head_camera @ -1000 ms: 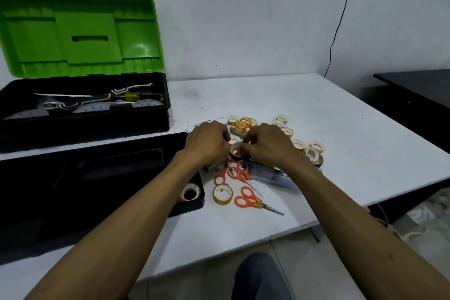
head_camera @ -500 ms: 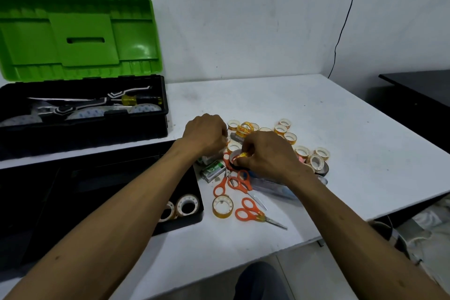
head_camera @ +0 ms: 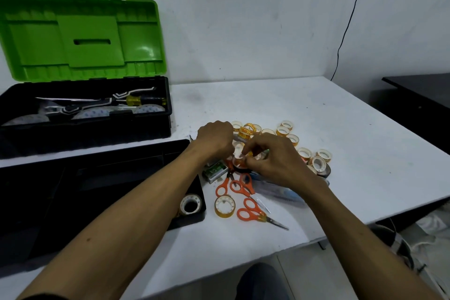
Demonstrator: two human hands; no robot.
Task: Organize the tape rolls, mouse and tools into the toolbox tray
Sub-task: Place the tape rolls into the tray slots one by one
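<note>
The right hand [head_camera: 275, 163] is half closed over the middle of the heap, thumb and forefinger pinching a small tape roll [head_camera: 239, 162] that sits just above the table [head_camera: 353, 129] among the other items. The left hand [head_camera: 214, 140] lies close beside it, knuckles up and fingers curled under; whether it grips anything cannot be told, since the fingertips are hidden. Step in hand, as judged: picking single rolls out of the heap for transfer, with the task at an early stage. The loose tape rolls [head_camera: 282, 131] are scattered behind and to the right of the hands, and one yellow-edged roll [head_camera: 224, 206] stands alone nearer the table's front. Three pairs of orange-handled scissors [head_camera: 250, 214] lie in front of the hands, overlapping one another. No mouse can be identified. The black tray [head_camera: 109, 173] lies to the left, just beside the heap, and holds one clear roll [head_camera: 191, 205] in its right-end compartment. Behind the tray stands the open toolbox [head_camera: 85, 134], lid raised. The next move calls for lifting the pinched roll clear of its neighbours and carrying it leftward over the tray wall into that end compartment.
</note>
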